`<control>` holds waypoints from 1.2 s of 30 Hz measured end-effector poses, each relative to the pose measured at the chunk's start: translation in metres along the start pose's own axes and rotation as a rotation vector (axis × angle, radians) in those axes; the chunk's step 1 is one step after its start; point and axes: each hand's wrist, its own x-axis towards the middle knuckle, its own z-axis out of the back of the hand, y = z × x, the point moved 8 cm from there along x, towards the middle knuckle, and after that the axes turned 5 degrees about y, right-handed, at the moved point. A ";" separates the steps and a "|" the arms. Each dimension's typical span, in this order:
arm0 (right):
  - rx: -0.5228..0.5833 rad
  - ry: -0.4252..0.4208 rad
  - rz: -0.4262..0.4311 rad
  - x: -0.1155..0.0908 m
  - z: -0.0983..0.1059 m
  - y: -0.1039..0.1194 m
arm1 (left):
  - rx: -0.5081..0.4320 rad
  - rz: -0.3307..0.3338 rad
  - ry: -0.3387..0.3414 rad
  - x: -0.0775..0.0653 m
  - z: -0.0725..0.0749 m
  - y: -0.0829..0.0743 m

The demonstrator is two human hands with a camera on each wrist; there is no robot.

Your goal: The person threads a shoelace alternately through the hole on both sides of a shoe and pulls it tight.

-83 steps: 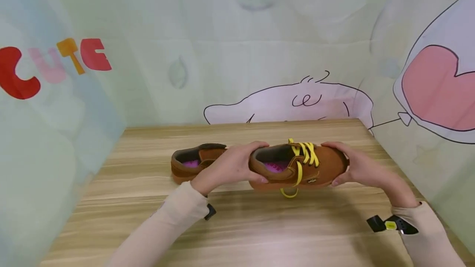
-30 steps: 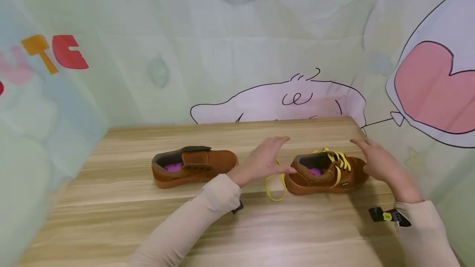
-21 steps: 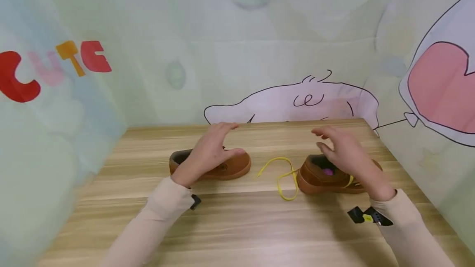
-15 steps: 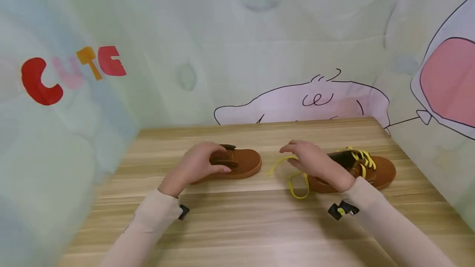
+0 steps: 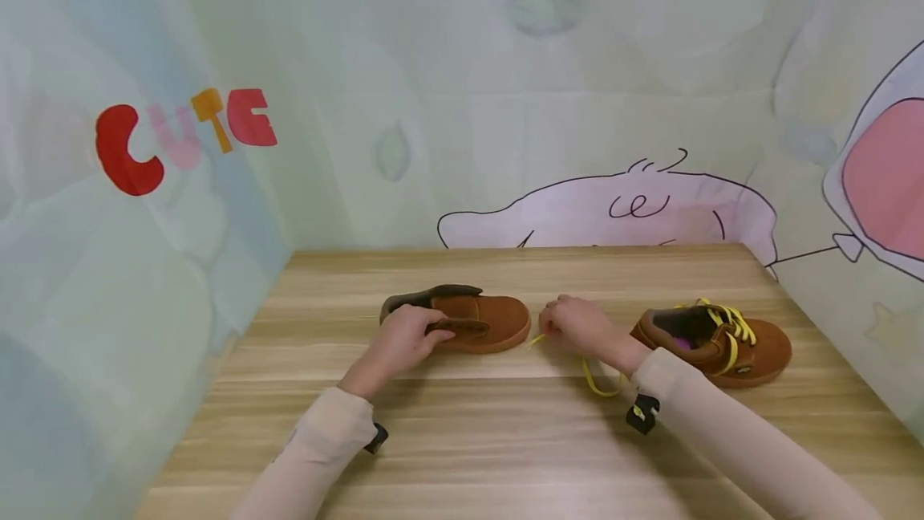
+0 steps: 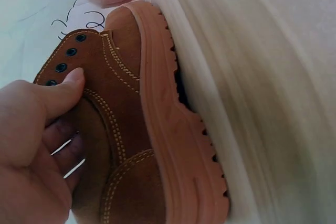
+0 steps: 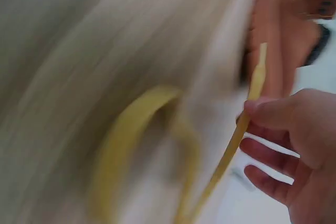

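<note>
Two brown low shoes lie on the wooden tabletop, toes pointing right. My left hand [image 5: 404, 341] pinches the near eyelet flap [image 6: 73, 51] of the unlaced left-hand shoe [image 5: 503, 321], thumb on the outer face just below the eyelets. My right hand [image 5: 581, 327] holds a yellow shoelace [image 7: 228, 153] between thumb and fingertips, close to its tip, just right of that shoe's toe. The lace sags in a loop toward the second shoe [image 5: 767, 347], whose front is laced in yellow. My right forearm passes before that shoe's heel.
The wooden tabletop [image 5: 462, 440] ends at a fabric backdrop [image 5: 404, 103] with cartoon drawings, which also rises along the left and right sides. A dark wrist device [image 5: 642, 414] is strapped at my right cuff, and another dark device [image 5: 376, 438] at my left.
The laced shoe, earlier held up in both hands, was set down on the right. My left hand moved to the unlaced shoe and took its flap; my right hand moved left and picked up the lace end.
</note>
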 end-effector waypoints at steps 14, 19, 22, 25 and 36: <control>1.078 -0.614 0.177 -0.033 0.206 0.089 | -0.028 -0.055 -0.030 -0.016 -0.008 -0.038; 1.379 -0.813 0.414 -0.069 0.257 0.110 | -0.025 -0.083 -0.012 -0.027 -0.014 -0.057; 1.512 -0.877 0.537 -0.091 0.275 0.116 | -0.053 -0.089 0.017 -0.033 -0.018 -0.066; 1.596 -0.914 0.612 -0.114 0.283 0.117 | -0.091 -0.102 0.047 -0.037 -0.022 -0.077; 1.522 -0.676 0.235 -0.136 0.202 0.109 | -0.045 -0.082 0.135 -0.034 -0.032 -0.101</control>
